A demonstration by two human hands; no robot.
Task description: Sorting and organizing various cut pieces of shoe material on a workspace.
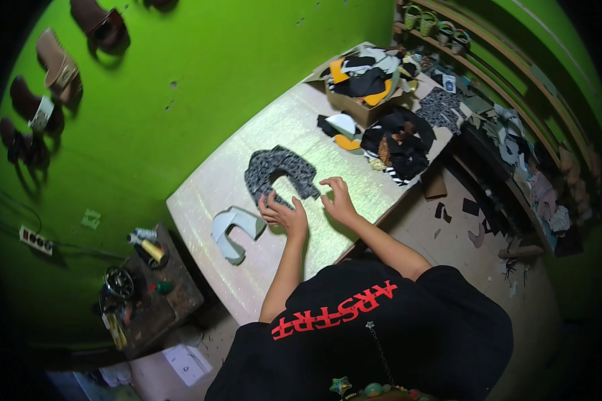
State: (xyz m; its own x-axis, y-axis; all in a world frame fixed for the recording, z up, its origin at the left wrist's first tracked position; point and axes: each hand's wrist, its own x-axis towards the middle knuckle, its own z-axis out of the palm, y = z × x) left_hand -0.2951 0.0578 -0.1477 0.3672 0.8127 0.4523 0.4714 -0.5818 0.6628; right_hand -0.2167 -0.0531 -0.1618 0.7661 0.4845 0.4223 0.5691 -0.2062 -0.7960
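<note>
- Left hand [284, 215]: my grip is open, fingers spread and lightly bent over the near leg of the speckled black-and-grey U-shaped pieces [261, 171]; whether the fingertips touch I cannot tell.
- Right hand [342, 202]: grip open and holding nothing, fingers curved just beside the other leg of the same pieces.
- Position of work: the speckled pieces lie on the table [247, 284] directly before me, overlapping, edges not fully aligned.
- Done, in my judgement: the pale grey-white U-shaped pieces [222, 228] rest as a separate group to the left, near the speckled ones and apart from them.
- Outstanding, in my judgement: the speckled group wants squaring up, and the far end appears unsorted. There I note a mixed heap of dark cut pieces [418, 136], a white half-round piece [343, 124], more speckled material [439, 109] and an overfilled cardboard box [356, 109].
- Floor: dark offcuts [471, 206] lie beyond the table's right edge.
</note>
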